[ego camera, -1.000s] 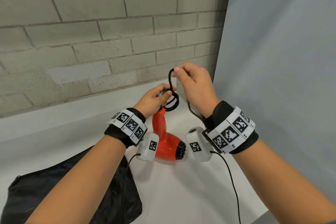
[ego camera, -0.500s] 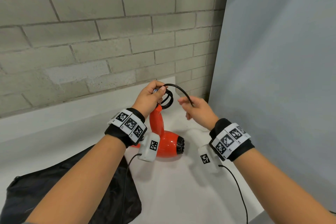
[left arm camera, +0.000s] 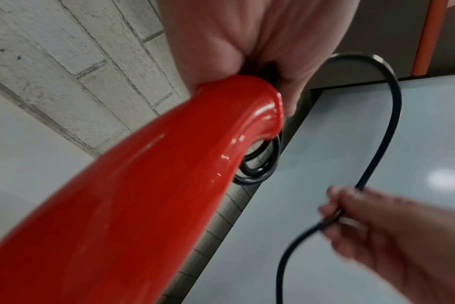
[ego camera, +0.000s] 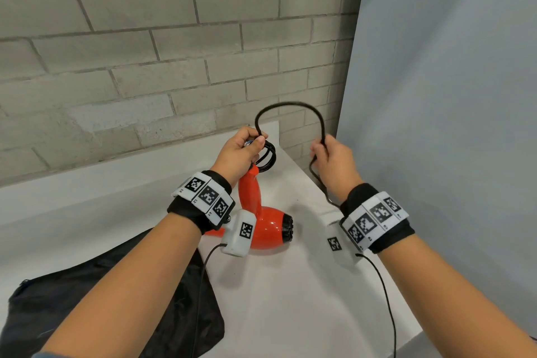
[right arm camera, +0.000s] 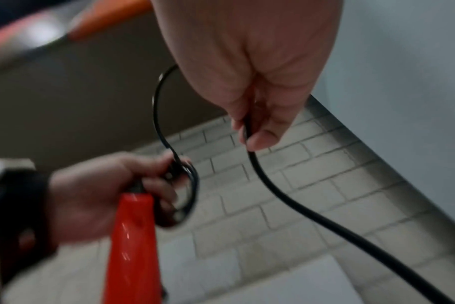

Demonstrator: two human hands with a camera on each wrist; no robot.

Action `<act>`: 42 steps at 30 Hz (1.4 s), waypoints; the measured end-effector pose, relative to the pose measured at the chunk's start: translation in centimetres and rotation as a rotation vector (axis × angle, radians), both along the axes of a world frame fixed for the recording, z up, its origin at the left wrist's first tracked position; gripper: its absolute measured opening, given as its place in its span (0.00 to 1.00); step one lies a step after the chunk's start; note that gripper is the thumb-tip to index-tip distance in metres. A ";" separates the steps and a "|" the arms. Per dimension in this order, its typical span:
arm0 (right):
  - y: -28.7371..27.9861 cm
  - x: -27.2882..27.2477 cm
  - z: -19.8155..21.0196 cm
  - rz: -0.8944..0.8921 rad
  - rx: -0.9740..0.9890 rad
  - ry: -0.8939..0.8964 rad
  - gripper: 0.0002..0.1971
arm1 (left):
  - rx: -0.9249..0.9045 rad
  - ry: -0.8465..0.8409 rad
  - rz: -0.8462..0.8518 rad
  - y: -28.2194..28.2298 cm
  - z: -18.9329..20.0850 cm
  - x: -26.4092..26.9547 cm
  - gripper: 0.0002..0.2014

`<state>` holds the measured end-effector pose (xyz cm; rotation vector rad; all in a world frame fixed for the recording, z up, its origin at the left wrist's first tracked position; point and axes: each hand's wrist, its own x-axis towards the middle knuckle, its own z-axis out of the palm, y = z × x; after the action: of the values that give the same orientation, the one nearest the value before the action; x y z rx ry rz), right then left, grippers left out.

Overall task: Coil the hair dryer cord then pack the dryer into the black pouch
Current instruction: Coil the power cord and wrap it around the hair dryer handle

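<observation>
We see the left hand (ego camera: 239,151) clenching the red dryer (ego camera: 261,221) by its handle end, small cord (ego camera: 290,104) coils pinned there; the right hand (ego camera: 334,163) pinches the arching cord. Dryer body sits mid-worktop (ego camera: 290,299), black pouch (ego camera: 116,299) at its near-left corner.

A white surface (ego camera: 290,314) is seen from above, set into a corner. Its far edge is met by a grey brick wall (ego camera: 145,52), and its right side is bordered by a pale blue-grey panel (ego camera: 450,96). A black pouch (ego camera: 72,308) is laid flat and crumpled on the near left part of the surface. Just right of the pouch, a red hair dryer (ego camera: 267,229) is stood with its rounded body on the surface, its handle tilted up and away toward the wall.
</observation>
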<state>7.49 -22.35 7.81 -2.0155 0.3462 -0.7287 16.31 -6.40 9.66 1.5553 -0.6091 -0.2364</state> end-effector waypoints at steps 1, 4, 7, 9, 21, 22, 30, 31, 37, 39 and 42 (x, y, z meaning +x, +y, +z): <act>0.7 -0.2 1.3 0.033 0.033 -0.077 0.14 | 0.007 -0.003 0.003 -0.1 0.0 -0.1 0.07; 2.2 -0.9 4.1 0.158 0.092 -0.236 0.14 | 0.009 -0.006 0.003 -0.2 0.1 -0.3 0.05; 2.9 -1.0 4.7 0.233 0.144 -0.280 0.14 | -0.006 0.002 0.007 -0.2 0.1 -0.3 0.04; 3.1 -1.0 4.3 0.258 0.187 -0.282 0.14 | 0.002 0.001 0.010 0.0 0.1 -0.2 0.05; 0.1 0.6 -4.9 0.411 -0.172 0.645 0.28 | 0.005 0.021 -0.012 -0.1 0.0 -0.1 0.08; 0.0 0.9 -6.0 0.391 -0.250 0.697 0.27 | 0.005 0.021 -0.020 -0.1 0.0 -0.3 0.08; 0.7 2.7 -9.2 0.516 -0.531 0.925 0.21 | 0.030 -0.012 -0.015 0.2 0.0 -0.5 0.10; 0.9 2.7 -9.3 0.506 -0.564 0.952 0.19 | 0.029 -0.011 -0.003 0.4 0.0 -0.4 0.10; 1.6 3.4 -9.4 0.427 -0.724 0.963 0.12 | 0.026 -0.009 0.004 0.9 -0.2 -0.2 0.09; 1.5 3.3 -9.6 0.422 -0.782 1.025 0.14 | 0.034 -0.017 0.008 0.9 -0.2 -0.3 0.08; 1.3 3.2 -9.9 0.372 -0.785 1.119 0.17 | 0.045 -0.031 0.004 1.0 -0.1 -0.4 0.09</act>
<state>10.73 -21.07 -2.11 -2.9736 0.3056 0.6918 15.94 -5.42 9.57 1.6058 -0.6284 -0.2246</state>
